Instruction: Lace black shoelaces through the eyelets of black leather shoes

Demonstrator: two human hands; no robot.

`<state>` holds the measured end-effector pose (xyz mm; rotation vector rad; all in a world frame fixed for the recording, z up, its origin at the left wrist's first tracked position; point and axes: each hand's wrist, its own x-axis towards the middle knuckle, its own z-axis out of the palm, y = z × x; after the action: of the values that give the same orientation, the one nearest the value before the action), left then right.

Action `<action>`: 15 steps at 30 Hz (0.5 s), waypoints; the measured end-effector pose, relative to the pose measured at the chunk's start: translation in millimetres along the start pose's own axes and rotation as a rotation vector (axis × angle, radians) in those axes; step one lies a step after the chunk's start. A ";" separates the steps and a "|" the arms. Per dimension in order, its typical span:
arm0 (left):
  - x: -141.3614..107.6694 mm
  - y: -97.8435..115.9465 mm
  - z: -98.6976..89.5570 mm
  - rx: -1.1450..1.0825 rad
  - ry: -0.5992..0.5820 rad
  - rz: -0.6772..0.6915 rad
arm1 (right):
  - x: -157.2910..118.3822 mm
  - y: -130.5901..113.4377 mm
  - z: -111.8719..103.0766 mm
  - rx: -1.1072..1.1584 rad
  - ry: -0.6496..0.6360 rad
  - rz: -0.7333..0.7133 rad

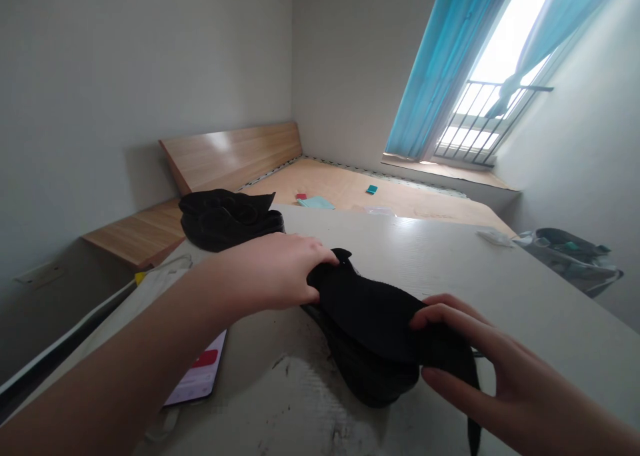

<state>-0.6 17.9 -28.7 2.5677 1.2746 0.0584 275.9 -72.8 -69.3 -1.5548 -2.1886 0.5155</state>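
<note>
A flat, matte black piece of material [370, 309] lies over a black item that looks like a shoe [373, 379] on the white table. Its far end is gripped by my left hand [280, 269], with the thumb and fingers bent round the edge. My right hand [465, 349] has thumb and fingers closed on the near end, where a narrow black strip hangs down. Farther back on the left sits another dark bundle [225, 219], folded and shoe-like. What exactly the black material is cannot be made out.
Under my left forearm a phone [200, 376] with a lit screen lies on the white table [280, 389]. Behind stands a bed board [330, 179] with small teal and red pieces on it. A bag-lined bin [570, 256] is at the right, near crumpled clear plastic [495, 237].
</note>
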 end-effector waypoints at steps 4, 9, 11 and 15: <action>0.5 -4.7 -2.1 -0.018 -0.060 -0.047 | -2.2 -3.5 -1.3 -0.008 0.067 0.039; -1.8 -9.7 -2.9 -0.040 -0.102 -0.088 | 1.4 -10.8 -15.8 0.267 0.339 0.106; -3.4 -11.2 -2.5 -0.044 -0.110 -0.088 | 4.9 -15.5 -18.2 0.369 0.313 0.131; -4.6 -12.5 -2.1 -0.101 -0.106 -0.049 | 13.6 -25.2 -8.3 0.235 0.047 0.056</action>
<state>-13.5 21.9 -29.6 2.4194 1.2615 -0.0216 256.0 -67.3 -47.8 -1.4886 -1.9744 0.7177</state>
